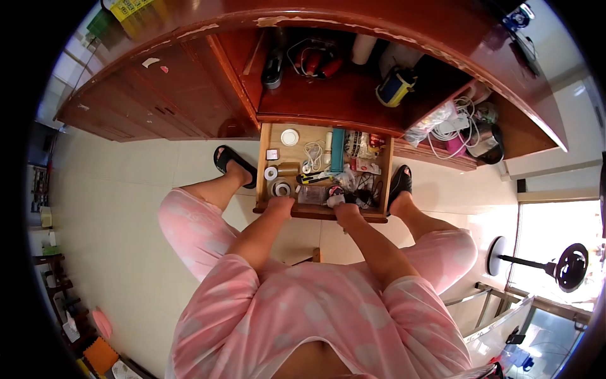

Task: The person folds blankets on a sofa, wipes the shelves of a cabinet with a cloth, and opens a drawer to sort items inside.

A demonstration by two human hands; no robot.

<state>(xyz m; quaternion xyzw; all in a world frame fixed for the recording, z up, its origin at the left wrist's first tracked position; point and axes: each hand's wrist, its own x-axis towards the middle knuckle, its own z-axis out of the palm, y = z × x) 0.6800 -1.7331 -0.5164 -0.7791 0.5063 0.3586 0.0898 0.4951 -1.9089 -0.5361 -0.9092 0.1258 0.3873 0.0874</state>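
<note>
A wooden drawer (265,129) stands pulled out in front of me. My left hand (281,205) is at its front left edge, close to a tape roll (281,189); its fingers are mostly hidden. My right hand (346,212) reaches over the front edge, its fingers bent against a small whitish thing (334,200) too small to name. Near the hands lie a clear plastic box (312,194), a yellow and black utility knife (312,179) and dark cables (365,197). Further in are a white coiled cable (313,153), a teal case (338,150) and a round white lid (289,137).
Above the drawer, an open red-brown cabinet shelf (303,104) holds a blue and yellow container (396,87) and red objects (317,61). White cables (451,125) spill from a compartment at right. A black-based stand (497,256) is on the right. My slippered feet flank the drawer.
</note>
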